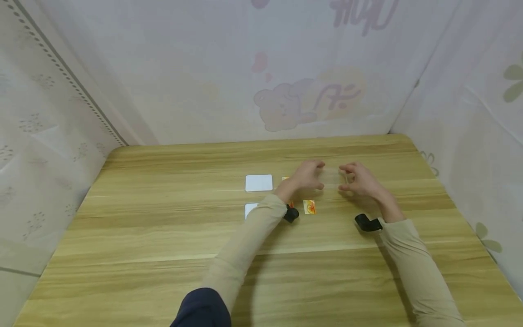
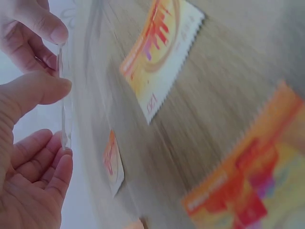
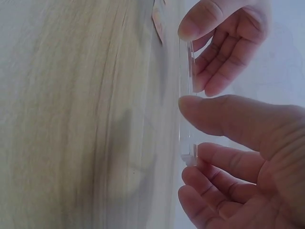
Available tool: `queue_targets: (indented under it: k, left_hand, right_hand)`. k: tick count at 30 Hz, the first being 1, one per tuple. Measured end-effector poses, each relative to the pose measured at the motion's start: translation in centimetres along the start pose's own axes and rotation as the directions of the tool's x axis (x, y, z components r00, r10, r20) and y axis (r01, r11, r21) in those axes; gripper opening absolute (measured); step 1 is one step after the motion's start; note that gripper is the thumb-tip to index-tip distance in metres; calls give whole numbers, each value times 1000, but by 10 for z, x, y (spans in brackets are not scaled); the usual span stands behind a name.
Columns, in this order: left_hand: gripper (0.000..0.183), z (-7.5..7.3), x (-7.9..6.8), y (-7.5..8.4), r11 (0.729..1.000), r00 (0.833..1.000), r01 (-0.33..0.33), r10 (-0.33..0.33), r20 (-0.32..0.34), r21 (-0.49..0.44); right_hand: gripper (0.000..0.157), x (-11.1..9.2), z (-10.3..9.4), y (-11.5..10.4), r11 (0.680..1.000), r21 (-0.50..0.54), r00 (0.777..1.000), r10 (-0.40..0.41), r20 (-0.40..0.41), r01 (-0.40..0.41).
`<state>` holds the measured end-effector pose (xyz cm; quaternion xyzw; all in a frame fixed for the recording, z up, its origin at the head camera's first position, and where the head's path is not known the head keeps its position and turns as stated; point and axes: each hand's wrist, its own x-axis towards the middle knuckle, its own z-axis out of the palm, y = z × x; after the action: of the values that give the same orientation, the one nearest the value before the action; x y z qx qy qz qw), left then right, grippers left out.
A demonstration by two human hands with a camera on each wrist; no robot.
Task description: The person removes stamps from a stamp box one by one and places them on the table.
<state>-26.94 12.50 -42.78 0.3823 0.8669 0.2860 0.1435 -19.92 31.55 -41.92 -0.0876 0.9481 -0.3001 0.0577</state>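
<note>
Between my two hands is a thin, flat, see-through plastic piece (image 3: 186, 126), seen edge-on in both wrist views and very faint in the head view. My left hand (image 1: 304, 176) holds its left side, thumb on one edge and fingers at the other. Opposite, my right hand (image 1: 361, 181) grips the right side the same way. Close by the left hand, small orange-yellow stamps with toothed edges lie on the table; one stamp (image 1: 309, 207) shows fully in the head view, and another stamp (image 2: 162, 52) is large in the left wrist view. My left forearm partly hides others.
A white card (image 1: 259, 182) lies left of the left hand. Below it, a second white card (image 1: 250, 210) is partly covered by the left sleeve. The wood-grain table (image 1: 163, 218) meets a printed curtain (image 1: 196, 81) at its back edge, with curtains on both sides.
</note>
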Motion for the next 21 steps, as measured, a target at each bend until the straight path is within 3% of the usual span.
queue_targets:
  k: [12,21]
  left_hand:
    - [66,-13,-13,-13,994,1000,-18,17,-15,-109]
    - [66,-24,-27,-15,993,999,-34,30,-34,-112]
  right_hand:
    - [59,2,3,-10,997,39,997,-69,-31,70]
    - [59,5,5,-20,994,45,994,-102,-42,104]
